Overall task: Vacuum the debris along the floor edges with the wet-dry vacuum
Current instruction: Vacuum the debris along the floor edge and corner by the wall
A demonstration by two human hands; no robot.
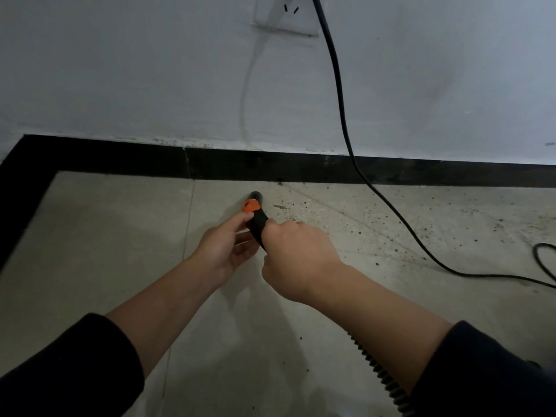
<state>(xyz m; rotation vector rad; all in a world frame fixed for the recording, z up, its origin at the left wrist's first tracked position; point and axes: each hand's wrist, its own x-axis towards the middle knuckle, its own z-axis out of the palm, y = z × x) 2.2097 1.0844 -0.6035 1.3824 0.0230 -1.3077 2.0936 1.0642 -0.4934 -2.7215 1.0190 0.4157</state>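
- The nozzle (257, 219) of the vacuum is low over the floor (105, 236), its open tip just short of the baseboard (270, 168). It points at the edge strip where the dirt lies, which suits the task.
- The right hand (298, 257) wraps the nozzle from above and behind. Its fingers curl round the tube, but their tips are hidden under the hand. This looks like the steering grip, since it sits where the hose (382, 374) comes in under the forearm.
- The left hand (224, 251) meets the nozzle from the other side. Its thumb lies along the tube just below the orange tab (250, 205), and its fingers reach in underneath, slightly apart, so the tube is pinched between them. I judge that it steadies the tip, or is placed to work the tab; I cannot tell which.
- Debris (376, 224), dark specks and a few larger bits, is scattered to the right of the tip, thickest near the baseboard. The floor left of the tip shows almost none, so the work probably runs rightward, with most of that stretch not yet done.
- A cord (340, 94) hangs from the outlet (285, 16), down the wall (150, 70), and crosses the dirty patch on the floor. It lies in the likely path and may need lifting or going round.
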